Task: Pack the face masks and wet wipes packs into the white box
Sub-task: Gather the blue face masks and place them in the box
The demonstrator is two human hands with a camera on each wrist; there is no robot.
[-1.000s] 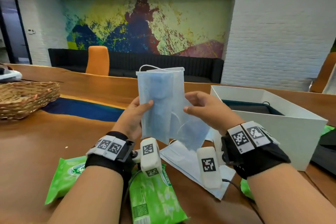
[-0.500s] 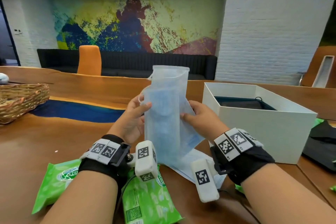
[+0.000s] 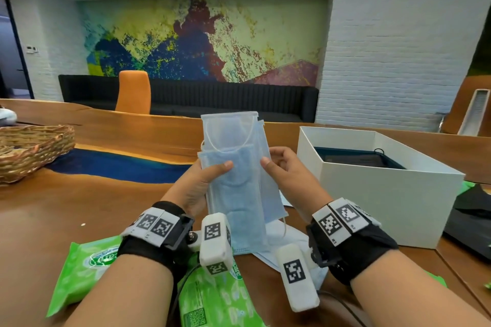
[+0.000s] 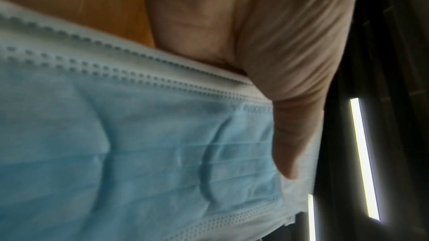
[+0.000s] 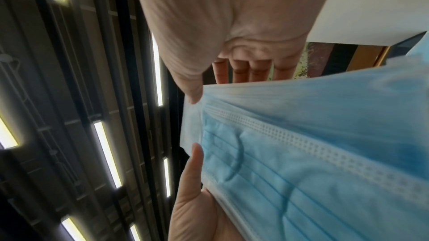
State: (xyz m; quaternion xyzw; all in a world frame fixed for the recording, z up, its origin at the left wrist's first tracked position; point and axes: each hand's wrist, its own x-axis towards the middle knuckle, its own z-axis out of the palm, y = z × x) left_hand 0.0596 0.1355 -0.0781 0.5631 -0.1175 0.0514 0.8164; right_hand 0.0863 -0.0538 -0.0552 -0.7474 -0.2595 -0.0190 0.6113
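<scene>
Face masks held upright in both hands, beside the partly filled white box.

The left hand (image 3: 198,188) pinches a small stack of blue face masks (image 3: 236,180) with thumb on the near face and fingers behind; the right hand (image 3: 285,171) grips the stack's right edge the same way. The stack stands on end above the wooden table (image 3: 66,207), just left of the open white box (image 3: 385,194), which already contains a dark item with a loop. Remaining on the table: more masks (image 3: 289,244) lying flat under the hands, and green wet wipes packs (image 3: 82,271) at the near edge, with a second pack (image 3: 215,297) beside the first. Judged from this layout, packing is at an early stage: the held masks, the flat ones and all visible wipes are yet to go in.
</scene>
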